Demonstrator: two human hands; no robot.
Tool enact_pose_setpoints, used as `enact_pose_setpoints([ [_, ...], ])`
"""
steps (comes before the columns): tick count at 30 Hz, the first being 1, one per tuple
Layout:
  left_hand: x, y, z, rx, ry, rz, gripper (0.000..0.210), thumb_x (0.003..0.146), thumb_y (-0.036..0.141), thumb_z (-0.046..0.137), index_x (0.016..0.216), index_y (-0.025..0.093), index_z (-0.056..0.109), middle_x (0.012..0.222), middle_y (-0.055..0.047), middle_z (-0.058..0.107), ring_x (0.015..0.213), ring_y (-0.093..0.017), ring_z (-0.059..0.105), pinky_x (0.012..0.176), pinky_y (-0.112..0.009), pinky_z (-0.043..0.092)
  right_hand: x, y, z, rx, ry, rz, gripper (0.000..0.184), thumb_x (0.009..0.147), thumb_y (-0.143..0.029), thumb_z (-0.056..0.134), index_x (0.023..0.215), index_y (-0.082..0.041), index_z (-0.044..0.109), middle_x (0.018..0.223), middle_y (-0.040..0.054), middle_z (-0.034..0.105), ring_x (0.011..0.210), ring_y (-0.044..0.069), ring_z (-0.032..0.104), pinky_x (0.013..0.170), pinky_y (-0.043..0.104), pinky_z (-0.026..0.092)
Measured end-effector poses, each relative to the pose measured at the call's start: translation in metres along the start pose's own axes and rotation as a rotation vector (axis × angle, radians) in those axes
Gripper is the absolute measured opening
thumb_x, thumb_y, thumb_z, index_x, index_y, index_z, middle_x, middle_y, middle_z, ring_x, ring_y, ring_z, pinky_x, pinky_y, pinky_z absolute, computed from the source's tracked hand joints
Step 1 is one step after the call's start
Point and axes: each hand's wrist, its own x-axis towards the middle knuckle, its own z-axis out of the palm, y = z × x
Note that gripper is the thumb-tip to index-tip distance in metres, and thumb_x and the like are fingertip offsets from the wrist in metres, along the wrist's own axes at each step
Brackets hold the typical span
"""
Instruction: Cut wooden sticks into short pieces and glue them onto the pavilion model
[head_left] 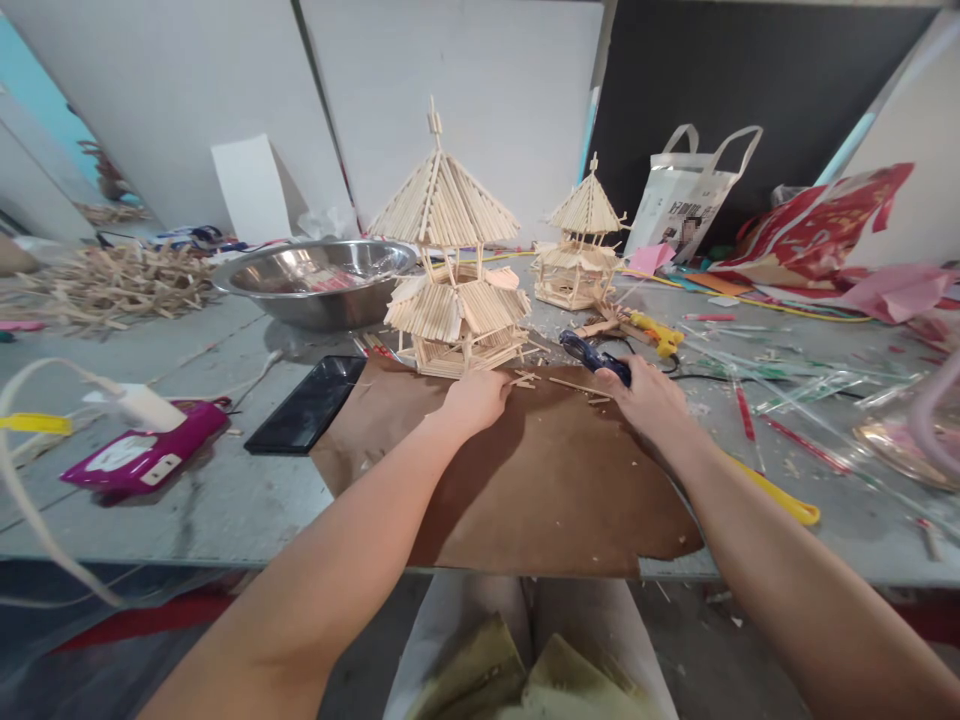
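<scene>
A two-tiered pavilion model of pale wooden sticks (457,305) stands upright at the back edge of a brown sheet (555,470). My left hand (476,400) is closed at the front of its base, and what the fingers hold is hidden. Short loose sticks (525,380) lie just right of those fingertips. In my right hand (651,395) is a dark blue hand tool (594,357), pointing left and away from me; its exact kind is unclear. A longer thin stick (574,384) lies on the sheet between my hands.
Behind stands a smaller stick pavilion (581,245). A steel bowl (315,285), black phone (304,405) and purple power strip (146,447) are on the left. Right are a yellow glue gun (656,335), clear rods (795,385) and a white bag (679,205). Stick pile (120,280) far left.
</scene>
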Motion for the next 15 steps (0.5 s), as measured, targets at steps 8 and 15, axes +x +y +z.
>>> enact_pose_setpoints([
  [8,0.0022,-0.0023,0.0029,0.074,0.016,-0.057,0.036,0.081,0.037,0.032,0.092,0.024,0.063,0.087,-0.009,0.064,0.083,-0.023,0.058,0.069,-0.034,0.044,0.0007,-0.0001,0.0005,-0.002,-0.027,0.017,0.068,0.074,-0.067,0.017,0.108,-0.017,0.049,0.096,0.0139,0.06,0.091,0.029,0.054,0.07,0.035,0.038],
  [15,0.0048,-0.0064,0.0043,0.143,-0.015,0.025,0.033,0.079,0.038,0.036,0.098,0.03,0.062,0.089,-0.006,0.063,0.084,-0.021,0.057,0.068,-0.03,0.042,0.001,-0.0002,0.0014,-0.008,-0.04,-0.001,0.068,0.074,-0.067,0.017,0.108,-0.017,0.049,0.098,0.0136,0.06,0.091,0.029,0.054,0.068,0.034,0.037],
])
